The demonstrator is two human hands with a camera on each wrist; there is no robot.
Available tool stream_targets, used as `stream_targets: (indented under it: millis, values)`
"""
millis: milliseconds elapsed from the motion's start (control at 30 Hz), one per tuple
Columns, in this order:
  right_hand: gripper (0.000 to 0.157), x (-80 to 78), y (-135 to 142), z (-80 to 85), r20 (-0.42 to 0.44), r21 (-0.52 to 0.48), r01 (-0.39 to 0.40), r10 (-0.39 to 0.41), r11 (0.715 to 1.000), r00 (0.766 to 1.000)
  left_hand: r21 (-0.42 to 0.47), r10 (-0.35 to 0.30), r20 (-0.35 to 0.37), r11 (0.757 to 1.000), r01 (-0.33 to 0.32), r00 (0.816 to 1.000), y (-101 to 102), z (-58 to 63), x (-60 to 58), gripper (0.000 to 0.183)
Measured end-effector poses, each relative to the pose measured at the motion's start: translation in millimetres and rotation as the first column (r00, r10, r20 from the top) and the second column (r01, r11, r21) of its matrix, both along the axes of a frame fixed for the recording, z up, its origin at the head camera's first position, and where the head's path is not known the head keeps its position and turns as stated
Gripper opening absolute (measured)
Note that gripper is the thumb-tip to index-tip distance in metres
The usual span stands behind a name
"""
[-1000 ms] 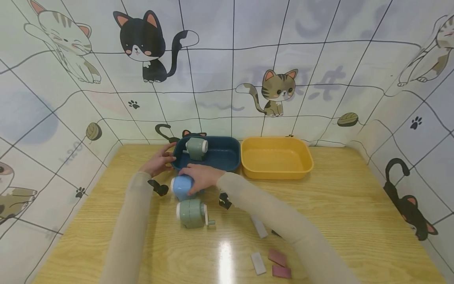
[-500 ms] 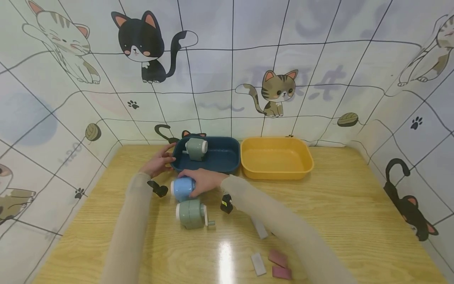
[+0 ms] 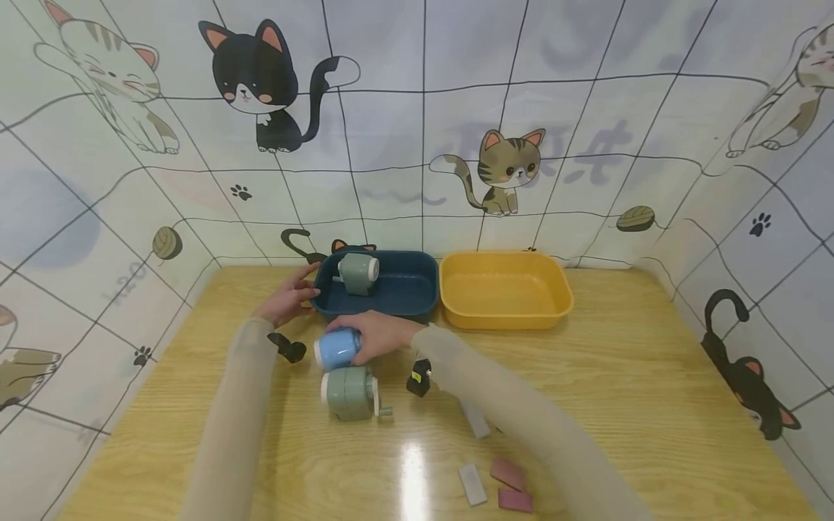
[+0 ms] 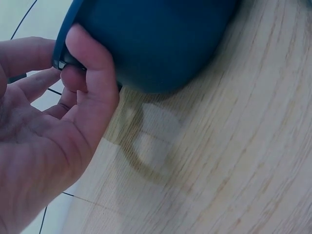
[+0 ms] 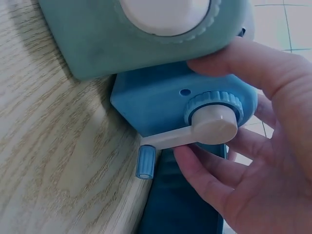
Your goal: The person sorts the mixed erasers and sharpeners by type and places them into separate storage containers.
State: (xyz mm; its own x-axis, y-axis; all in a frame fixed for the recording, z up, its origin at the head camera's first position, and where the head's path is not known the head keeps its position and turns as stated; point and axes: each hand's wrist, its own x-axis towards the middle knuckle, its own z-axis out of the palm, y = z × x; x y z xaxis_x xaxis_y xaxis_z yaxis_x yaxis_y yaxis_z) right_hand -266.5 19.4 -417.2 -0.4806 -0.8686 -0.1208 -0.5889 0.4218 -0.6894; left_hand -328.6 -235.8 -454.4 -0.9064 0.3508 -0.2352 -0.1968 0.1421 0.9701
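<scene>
My left hand [image 3: 286,299] pinches the left end of the dark blue bin [image 3: 409,298], its thumb and fingers on the rim [image 4: 62,41] in the left wrist view. A green crank pencil sharpener [image 3: 357,273] lies inside that bin. My right hand [image 3: 381,333] grips a light blue crank pencil sharpener [image 3: 339,348] in front of the bin, fingers around its body. The right wrist view shows its white crank [image 5: 214,124] and blue handle [image 5: 146,162]. A second green sharpener [image 3: 349,393] stands on the table just nearer to me, close against the blue one.
A yellow bin [image 3: 506,289] stands right beside the blue one, near the back wall. White blocks [image 3: 472,485] and pink blocks [image 3: 515,499] lie at the front of the wooden table [image 3: 651,405], partly under my right sleeve.
The blue sharpener has turned and tilted slightly in my right hand, which has shifted a little. My left hand stays at the bin's end. The view has moved slightly.
</scene>
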Motion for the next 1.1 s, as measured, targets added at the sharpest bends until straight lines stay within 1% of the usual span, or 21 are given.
stream_targets:
  millis: [267, 433, 533, 667, 733, 967, 1100]
  values:
    - [0.065, -1.1, 8.1, 4.0, 0.083, -0.055, 0.048, -0.043, 0.997, 0.996, 0.006, -0.024, 0.016, 1.000, 0.024, 1.000, 4.6, 17.6, 11.1, 0.067]
    - [0.066, -3.6, 11.7, 2.2, 0.133, -0.109, 0.073, -0.058, 0.991, 0.989, 0.004, -0.028, 0.012, 1.000, 0.027, 1.000, 5.6, 22.3, 14.6, 0.066]
    - [0.066, -5.1, 13.8, 0.3, 0.184, -0.157, 0.090, -0.061, 0.983, 0.981, 0.010, -0.031, 0.011, 0.999, 0.031, 0.999, 5.8, 23.2, 14.7, 0.066]
    - [0.067, -7.0, 16.1, -1.4, 0.242, -0.209, 0.103, -0.051, 0.972, 0.969, 0.015, -0.031, 0.008, 0.999, 0.031, 0.999, 5.8, 22.3, 13.1, 0.066]
    - [0.067, -7.7, 17.0, -1.1, 0.259, -0.217, 0.109, -0.050, 0.970, 0.965, 0.019, -0.030, 0.011, 0.999, 0.030, 0.999, 6.1, 21.8, 12.6, 0.066]
    - [0.068, -9.5, 20.9, 6.6, 0.282, -0.212, 0.136, -0.073, 0.968, 0.957, -0.009, -0.021, -0.019, 1.000, 0.020, 1.000, -1.5, -3.1, -1.4, 0.065]
    - [0.067, -11.9, 24.0, 11.3, 0.277, -0.226, 0.148, -0.082, 0.963, 0.957, -0.021, -0.011, -0.012, 1.000, 0.011, 1.000, -1.4, -3.5, -1.6, 0.065]
